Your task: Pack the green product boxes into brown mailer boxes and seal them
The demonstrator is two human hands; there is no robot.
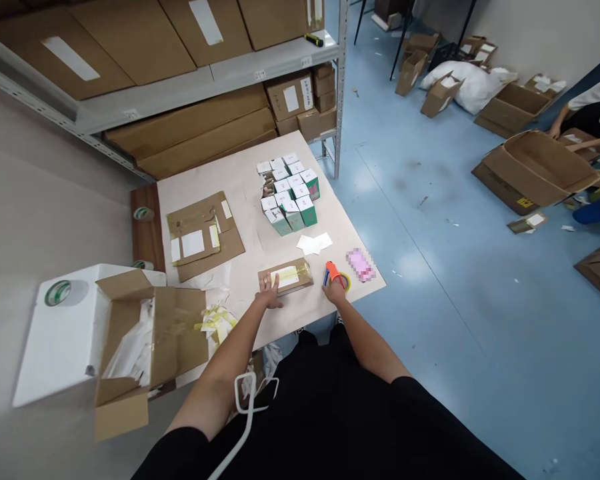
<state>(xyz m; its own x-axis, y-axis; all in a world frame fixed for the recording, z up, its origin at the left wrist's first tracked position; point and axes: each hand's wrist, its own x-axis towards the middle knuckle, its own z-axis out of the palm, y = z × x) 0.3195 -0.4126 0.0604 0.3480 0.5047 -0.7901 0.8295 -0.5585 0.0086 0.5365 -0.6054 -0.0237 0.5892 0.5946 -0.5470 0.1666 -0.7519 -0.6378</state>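
A small brown cardboard box (291,275) sealed with yellowish tape lies near the table's front edge. My left hand (269,292) rests on its left end, fingers spread flat against it. My right hand (336,289) is closed around an orange tape dispenser (333,271) with a roll of yellow tape, just right of the box. A block of several small green and white cartons (290,193) stands further back on the table (240,193). A few white slips (314,243) lie between the cartons and the box.
Flattened cardboard (203,235) lies at the table's left. An open carton (145,340) with paper scraps sits on a white bin (60,333). Shelves (180,87) hold large boxes behind. Open boxes (535,167) and another person (587,110) occupy the blue floor at right.
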